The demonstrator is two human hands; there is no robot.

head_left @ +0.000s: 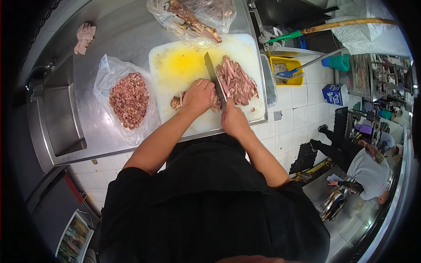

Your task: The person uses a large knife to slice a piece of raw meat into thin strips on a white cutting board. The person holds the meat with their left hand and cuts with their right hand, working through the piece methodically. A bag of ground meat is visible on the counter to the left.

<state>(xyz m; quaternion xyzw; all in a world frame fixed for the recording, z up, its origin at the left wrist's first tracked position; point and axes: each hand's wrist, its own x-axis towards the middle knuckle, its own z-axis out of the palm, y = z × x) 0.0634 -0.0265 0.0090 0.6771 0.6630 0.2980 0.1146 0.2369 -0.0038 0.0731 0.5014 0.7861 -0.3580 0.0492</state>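
Observation:
My right hand (234,120) grips the handle of a wide-bladed kitchen knife (212,70), its blade pointing away from me over a white cutting board (197,126). Just left of the blade, my left hand (199,95) presses on a piece of meat (176,102), its fingers bent and mostly covering it. Against the blade's right side lies a pile of meat strips (238,82). A yellow stain or glare (184,62) marks the board's far left part. Beyond it, an open clear plastic bag (158,14) holds larger meat pieces, one long slab (194,21) reaching out over the board's far edge.
On the steel counter (115,39), a plastic bag (110,69) of diced meat (129,100) sits left of the board. A crumpled pink cloth (85,36) lies near the sink (62,115). To the right are a yellow mop bucket (296,80) and another person (366,172) at a steel counter.

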